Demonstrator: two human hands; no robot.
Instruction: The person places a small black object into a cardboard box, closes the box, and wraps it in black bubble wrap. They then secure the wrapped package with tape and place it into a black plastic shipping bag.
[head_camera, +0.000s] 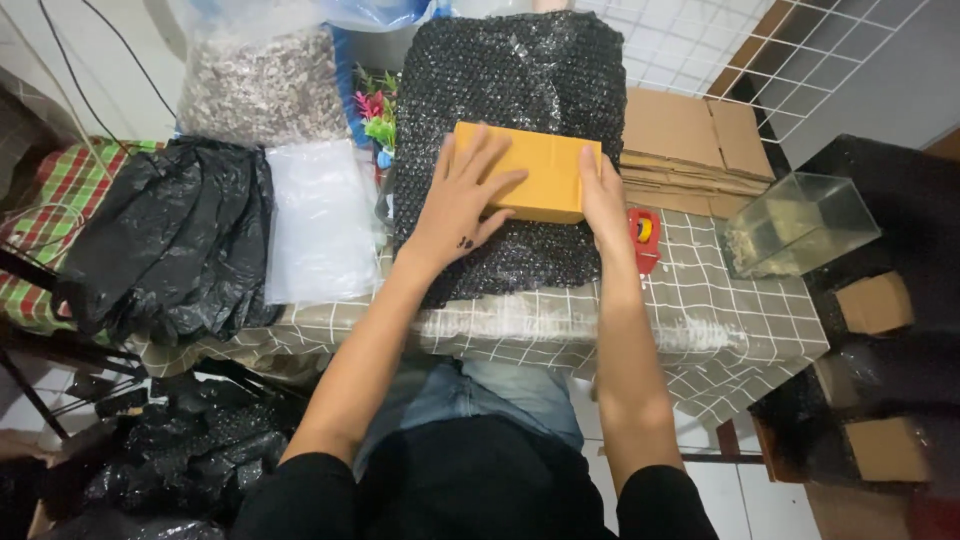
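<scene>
A small yellow-brown cardboard box (540, 170) lies on a sheet of black bubble wrap (510, 90) spread over the table. My left hand (462, 200) rests flat on the box's left part, fingers spread. My right hand (603, 195) presses against the box's right end, fingers along its side. The box sits between both hands.
A checked tablecloth (720, 300) covers the table. A pile of black plastic bags (170, 240) and clear bags (320, 220) lie at the left. Flat cardboard (690, 140), a red tape cutter (644, 235) and a clear plastic container (800, 220) are at the right. A bag of gravel (260, 85) stands behind.
</scene>
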